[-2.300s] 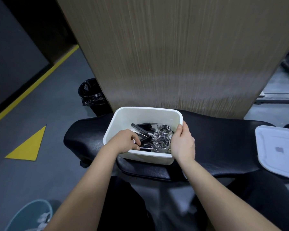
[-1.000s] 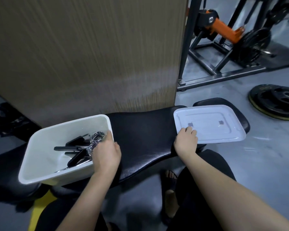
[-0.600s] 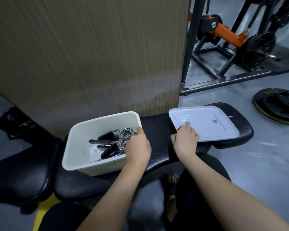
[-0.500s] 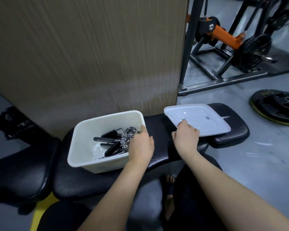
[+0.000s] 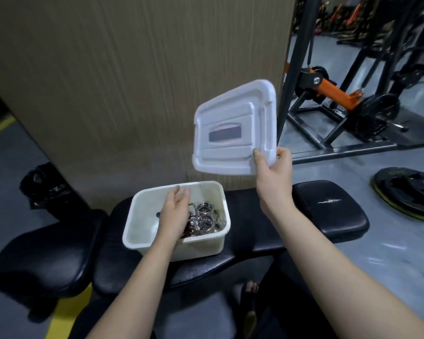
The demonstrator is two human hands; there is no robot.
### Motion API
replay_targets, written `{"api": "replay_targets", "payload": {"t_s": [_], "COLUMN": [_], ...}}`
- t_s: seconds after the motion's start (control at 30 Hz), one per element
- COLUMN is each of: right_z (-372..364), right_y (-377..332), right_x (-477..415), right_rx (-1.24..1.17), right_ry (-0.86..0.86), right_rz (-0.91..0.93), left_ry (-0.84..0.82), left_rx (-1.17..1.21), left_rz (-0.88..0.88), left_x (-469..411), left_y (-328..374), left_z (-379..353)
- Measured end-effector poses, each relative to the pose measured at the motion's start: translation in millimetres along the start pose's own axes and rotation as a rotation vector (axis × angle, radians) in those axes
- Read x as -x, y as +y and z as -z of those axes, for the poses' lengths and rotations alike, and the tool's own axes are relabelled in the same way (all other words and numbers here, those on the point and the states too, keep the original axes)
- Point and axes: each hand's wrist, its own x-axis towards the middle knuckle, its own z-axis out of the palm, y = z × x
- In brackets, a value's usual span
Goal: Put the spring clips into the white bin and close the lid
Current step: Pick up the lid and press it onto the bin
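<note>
Rt hand [image 5: 273,172] is closed in a pinch on the lid [image 5: 233,129]. Thumb is laid on the camera-facing side, other fingers are hidden behind. Grip is taken at the lid's lower-rt corner. Lid is held up in the air, tilted near upright, w/ its ribbed face and grey rectangular patch turned toward the camera. Rest of the lid extends up and left from the grip. Lid and bin are well apart, no contact.

White bin [image 5: 201,249] is found below and left of the rt grip, set on the black bench pad [image 5: 328,211], top uncovered. Spring clips [image 5: 205,220] are piled inside, in the half nearer the rt hand: chrome coils plus dark handles.

Lt hand [image 5: 175,214] is reached into the bin over the near rim, back of hand up, fingers loosely extended toward the far wall. Nothing is seen clasped, so the hand reads as relaxed. Clips lie just beside it on the thumb side, w/ some dark handles partly hidden under the palm. Contact w/ clips can't be told.

Wood-grain panel [image 5: 132,81] is seen behind lid and bin. Right of the rt grip: steel rack w/ orange part [image 5: 328,86], and a weight plate [image 5: 409,192] flat on the floor. Far left of the lt hand, a black bag [image 5: 44,187] is seen on the floor.
</note>
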Motion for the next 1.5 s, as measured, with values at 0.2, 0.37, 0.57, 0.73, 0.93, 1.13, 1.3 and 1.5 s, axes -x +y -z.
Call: {"api": "replay_targets", "payload": {"t_s": [0.2,0.37,0.57,0.73,0.93,1.13,1.3,1.5], "right_z": [-30.5,-35.9,-51.4,-50.1,-44.0,-50.9,-60.0,-62.0], "right_y": [24.3,32.1,52.8,95.8,114.0,114.7,120.7,130.6], "right_x": [12.0,12.4,20.6,36.2,50.3,49.3,41.2,40.5], "right_rx": [-0.395,-0.278,0.380,0.944,1.042,1.138,1.211,1.232], "right_ry": [-0.320,-0.498,-0.410,-0.380,-0.301,-0.321,-0.337,-0.360], "right_rz": [-0.367,-0.350,-0.311,-0.127,-0.099,-0.109,-0.156,-0.185], "left_ry": [0.219,0.335,0.329,0.345,0.288,0.259,0.243,0.247], "left_rx": [0.351,0.456,-0.134,-0.646,-0.787,-0.925,-1.016,-0.826], "left_rz": [-0.021,0.092,0.010,0.018,0.022,0.097,0.153,0.215], "left_x": [0.0,-8.9,-9.1,-7.5,-5.4,-21.9,-40.3,-48.1], "left_y": [25.4,18.3,-10.0,-36.3,-57.4,-50.8,-46.0,-58.2], "left_z": [49.0,107.8,127.0,121.5,110.1,108.2,106.9,102.5]}}
